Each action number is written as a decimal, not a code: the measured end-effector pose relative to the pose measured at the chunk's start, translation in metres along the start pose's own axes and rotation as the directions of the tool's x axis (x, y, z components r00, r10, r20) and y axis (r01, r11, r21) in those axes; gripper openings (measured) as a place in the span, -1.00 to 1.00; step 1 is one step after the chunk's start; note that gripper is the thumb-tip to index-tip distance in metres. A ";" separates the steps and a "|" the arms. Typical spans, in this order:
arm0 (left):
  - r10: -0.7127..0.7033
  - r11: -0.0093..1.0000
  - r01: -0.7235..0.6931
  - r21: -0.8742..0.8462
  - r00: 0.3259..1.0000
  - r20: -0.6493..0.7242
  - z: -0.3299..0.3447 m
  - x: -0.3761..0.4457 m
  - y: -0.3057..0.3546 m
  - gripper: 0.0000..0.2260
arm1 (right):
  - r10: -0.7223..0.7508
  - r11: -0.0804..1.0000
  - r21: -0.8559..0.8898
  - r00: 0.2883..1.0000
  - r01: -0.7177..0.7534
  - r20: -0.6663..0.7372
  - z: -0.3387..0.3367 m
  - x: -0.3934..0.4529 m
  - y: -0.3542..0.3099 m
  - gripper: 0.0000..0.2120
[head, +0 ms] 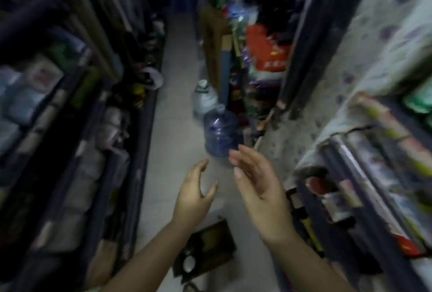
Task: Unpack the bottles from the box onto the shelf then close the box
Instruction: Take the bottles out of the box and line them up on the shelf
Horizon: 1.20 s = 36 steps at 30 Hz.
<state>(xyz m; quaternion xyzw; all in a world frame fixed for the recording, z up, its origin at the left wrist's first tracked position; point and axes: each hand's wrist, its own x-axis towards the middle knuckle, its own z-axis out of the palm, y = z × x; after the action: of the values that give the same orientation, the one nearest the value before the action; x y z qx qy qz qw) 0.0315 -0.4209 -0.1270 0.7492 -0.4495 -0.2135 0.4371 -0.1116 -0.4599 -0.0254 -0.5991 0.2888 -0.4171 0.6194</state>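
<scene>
Your left hand (195, 194) hangs in the air over the pale floor (168, 128) of a narrow shop aisle, its fingers (203, 166) loosely curved and spread apart, holding nothing. Your right hand (258, 184) is raised just beside it, palm turned inward, fingers fairly straight and relaxed, also holding nothing; the two hands are near each other but not touching. Below and between your forearms the box (210, 245) sits on the floor with its top open, a flap standing up at its far side. Inside it you can see at least one bottle (189, 263) by its pale round cap near the left corner; the rest of the inside is too dark and blurred to count. Further down the aisle, beyond your fingertips, a big blue water jug (221, 131) stands upright on the floor, and a white jug (205, 99) stands just behind it, close to it. On your right, a shelf (350, 186) carries rolls and packets in mixed colours, close to your right wrist. On your left, a dark rack (77, 151) holds pale wrapped bundles stacked in rows. The whole view is smeared by motion, so the labels and fine detail cannot be read.
</scene>
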 end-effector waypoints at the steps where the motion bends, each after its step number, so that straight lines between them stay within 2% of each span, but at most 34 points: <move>1: -0.053 0.999 0.053 0.010 0.999 0.001 -0.002 -0.007 -0.022 -0.45 | 0.043 0.999 0.016 0.999 -0.044 0.025 0.013 -0.001 0.019 -0.62; 3: -0.151 0.988 0.151 0.021 0.989 -0.003 -0.005 -0.023 -0.062 -0.49 | 0.111 0.994 0.000 0.992 -0.111 0.062 0.036 -0.006 0.057 -0.68; 7: -0.318 0.947 0.317 0.046 0.948 0.012 -0.006 -0.047 -0.133 -0.48 | 0.250 0.968 -0.027 0.963 -0.248 0.101 0.067 -0.018 0.122 -0.66; 11: -0.441 0.896 0.439 0.065 0.897 0.018 0.002 -0.058 -0.196 -0.49 | 0.383 0.923 -0.068 0.919 -0.378 0.094 0.078 -0.024 0.181 -0.60; 14: -0.500 0.865 0.496 0.071 0.865 0.039 0.018 -0.067 -0.240 -0.49 | 0.456 0.889 -0.080 0.884 -0.450 0.098 0.082 -0.024 0.227 -0.64; 21: -0.592 0.803 0.595 0.023 0.793 0.144 0.088 -0.087 -0.360 -0.51 | 0.582 0.812 -0.121 0.810 -0.572 0.075 0.077 -0.029 0.361 -0.59; 24: -0.641 0.766 0.643 0.014 0.761 0.103 0.118 -0.095 -0.401 -0.52 | 0.633 0.772 -0.160 0.767 -0.616 0.103 0.073 -0.034 0.423 -0.59; 28: -0.655 0.754 0.656 0.022 0.751 0.086 0.156 -0.106 -0.461 -0.52 | 0.717 0.695 -0.232 0.683 -0.681 0.143 0.064 -0.045 0.506 -0.61; 33: -0.698 0.716 0.689 0.109 0.710 0.094 0.201 -0.130 -0.531 -0.50 | 0.760 0.632 -0.419 0.629 -0.652 0.166 0.053 -0.063 0.602 -0.60; 36: -0.707 0.706 0.693 0.145 0.700 0.102 0.223 -0.143 -0.561 -0.49 | 0.768 0.616 -0.472 0.615 -0.631 0.180 0.047 -0.074 0.648 -0.56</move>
<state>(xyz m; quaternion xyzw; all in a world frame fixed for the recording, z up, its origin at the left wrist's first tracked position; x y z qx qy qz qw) 0.0736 -0.2809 -0.7299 0.8655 -0.1720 -0.3974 0.2519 0.0031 -0.4153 -0.6681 -0.6039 0.4540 0.0440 0.6537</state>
